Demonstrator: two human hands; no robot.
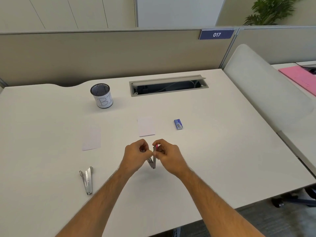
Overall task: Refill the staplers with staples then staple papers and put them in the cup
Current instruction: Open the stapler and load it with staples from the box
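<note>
Two staplers are in view, both hinged open: one point(153, 159) is held above the table point(222, 151) near its front middle, the left hand point(136, 153) pinching one arm, the right hand point(166, 155) gripping the pink-tipped arm; whether staples are loaded cannot be told. The second stapler point(87, 180) lies at front left. Two paper stacks point(91, 139) point(146, 126) lie unstapled, the staple box point(178, 124) just right of them. The cup point(101, 95) stands behind; nothing shows above its rim. Loading appears under way; stapling and placement remain. A partition point(119, 53) backs the white table, with a cable tray point(169, 85) set in it
</note>
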